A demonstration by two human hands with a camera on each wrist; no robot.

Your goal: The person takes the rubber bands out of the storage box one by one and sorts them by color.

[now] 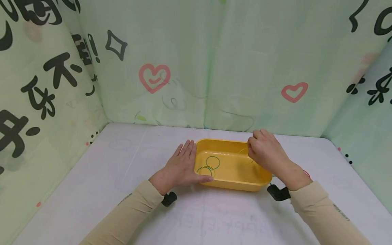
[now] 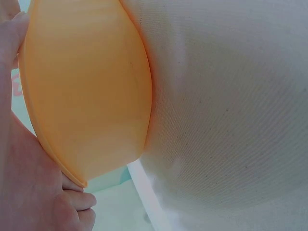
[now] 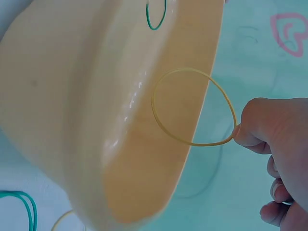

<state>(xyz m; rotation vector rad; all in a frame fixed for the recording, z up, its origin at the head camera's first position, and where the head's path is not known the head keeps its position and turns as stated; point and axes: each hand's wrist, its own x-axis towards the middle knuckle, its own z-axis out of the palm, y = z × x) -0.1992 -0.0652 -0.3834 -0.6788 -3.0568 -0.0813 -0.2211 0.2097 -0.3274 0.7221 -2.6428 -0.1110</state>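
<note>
Yellow band (image 3: 211,145) in your right grip (image 1: 267,151), at the tray (image 1: 235,185)

Risks. The band hangs from a small pinch between your thumb and index finger; a slack pinch could drop it. Its loop shows against the tray's wall and past the rim; whether it touches either, you cannot tell. If it does catch there, a quick pull might fling it or drag the tray. Your left grip (image 1: 182,165) lies flat against the tray's left end, thumb across the near edge, fingers extended, clasping nothing; too light a press could let the tray slide on the surface (image 1: 214,217), too heavy a one could tip it.

Containers. One tray, yellow, upright. Contents, all toward its left end: one green loop (image 1: 212,156); just nearer you, a second green loop (image 1: 204,166) with a yellow loop (image 1: 214,173), overlapping. An exact count is hard to tell in the tangle.

Outside the tray, off its right end: green strands (image 3: 35,211), a yellow strand (image 3: 60,219) and a red strand (image 1: 307,173), the last mostly hidden by your right forearm.
</note>
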